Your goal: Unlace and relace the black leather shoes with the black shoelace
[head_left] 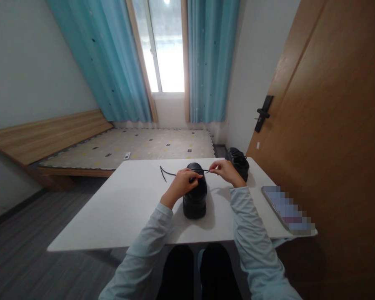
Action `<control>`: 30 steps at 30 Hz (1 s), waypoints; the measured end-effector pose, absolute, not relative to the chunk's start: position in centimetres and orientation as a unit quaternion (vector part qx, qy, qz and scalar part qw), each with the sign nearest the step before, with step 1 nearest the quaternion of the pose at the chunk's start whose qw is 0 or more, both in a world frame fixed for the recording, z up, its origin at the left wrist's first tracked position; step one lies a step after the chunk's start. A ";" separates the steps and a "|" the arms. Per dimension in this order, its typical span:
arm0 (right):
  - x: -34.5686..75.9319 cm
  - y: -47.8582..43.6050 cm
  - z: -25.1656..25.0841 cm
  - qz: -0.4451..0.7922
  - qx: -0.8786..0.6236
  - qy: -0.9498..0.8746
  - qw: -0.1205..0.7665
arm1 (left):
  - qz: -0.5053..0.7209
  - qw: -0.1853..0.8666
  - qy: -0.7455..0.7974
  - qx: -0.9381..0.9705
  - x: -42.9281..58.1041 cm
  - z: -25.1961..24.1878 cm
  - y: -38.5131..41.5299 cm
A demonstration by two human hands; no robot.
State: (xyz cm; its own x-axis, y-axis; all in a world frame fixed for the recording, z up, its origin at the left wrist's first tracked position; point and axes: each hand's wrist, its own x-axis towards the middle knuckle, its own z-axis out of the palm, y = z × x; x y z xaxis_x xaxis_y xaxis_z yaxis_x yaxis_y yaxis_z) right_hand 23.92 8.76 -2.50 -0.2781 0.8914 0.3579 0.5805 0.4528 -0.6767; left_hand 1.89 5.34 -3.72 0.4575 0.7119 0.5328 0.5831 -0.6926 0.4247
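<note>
A black shoe stands on the white table with its heel toward me. My left hand lies over the shoe's opening, its fingers curled in at the lacing; what they pinch is hidden. To the right of the shoe, my right hand pinches the end of a black shoelace between thumb and fingers, drawn out sideways. Another stretch of lace lies loose on the table to the left, bent at its end.
A second black shoe sits at the table's far right, beyond my right hand. A tablet-like device, its screen blurred, lies near the right edge. Behind the table is a bed with a small white object. A wooden door stands close on the right.
</note>
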 end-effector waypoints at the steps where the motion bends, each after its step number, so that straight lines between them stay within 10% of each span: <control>1: 23.8 8.6 -2.3 0.192 -0.484 -0.775 0.357 | 0.354 0.089 0.383 0.848 1.9 -3.7 5.3; 30: 22.3 8.3 -2.5 0.216 -0.463 -0.794 0.330 | 0.327 0.052 0.413 0.848 2.2 -3.7 5.5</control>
